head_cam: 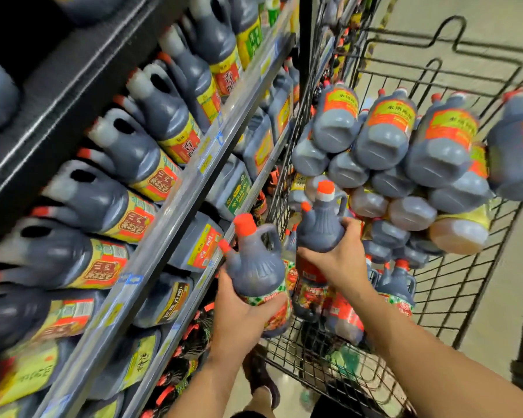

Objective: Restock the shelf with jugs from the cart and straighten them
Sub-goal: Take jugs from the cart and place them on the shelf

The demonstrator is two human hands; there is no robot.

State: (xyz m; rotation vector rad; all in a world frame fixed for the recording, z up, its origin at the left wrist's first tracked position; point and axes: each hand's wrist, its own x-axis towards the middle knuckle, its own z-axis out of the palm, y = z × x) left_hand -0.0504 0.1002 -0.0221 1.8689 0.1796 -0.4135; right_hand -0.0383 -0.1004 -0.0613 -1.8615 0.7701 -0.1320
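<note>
On the left, the shelf (178, 203) carries close rows of shelved jugs (151, 116), dark with yellow and red labels. Some sit slightly askew along the front rail. We cannot make out an open slot among them from this angle.

Just right of the shelf's edge, our left hand (239, 315) wraps round the labelled belly of the first jug (254, 267). It is red-capped, clear of the shelf, and tipped a little toward it. Beside it, our right hand (335, 263) grips the second jug (322, 227) by its shoulder. That jug is upright and sits just above the cart's load.

Further right, the wire cart (453, 297) holds the stacked jugs (384, 137), piled on their sides with more standing below.

We judge the step in hand to be the carry from cart to shelf, with one jug in each hand and neither yet placed. The next move calls for finding a gap on a matching tier. The first jug should then go in base first without knocking its neighbours, with its label turned to the front, and the second should follow.
</note>
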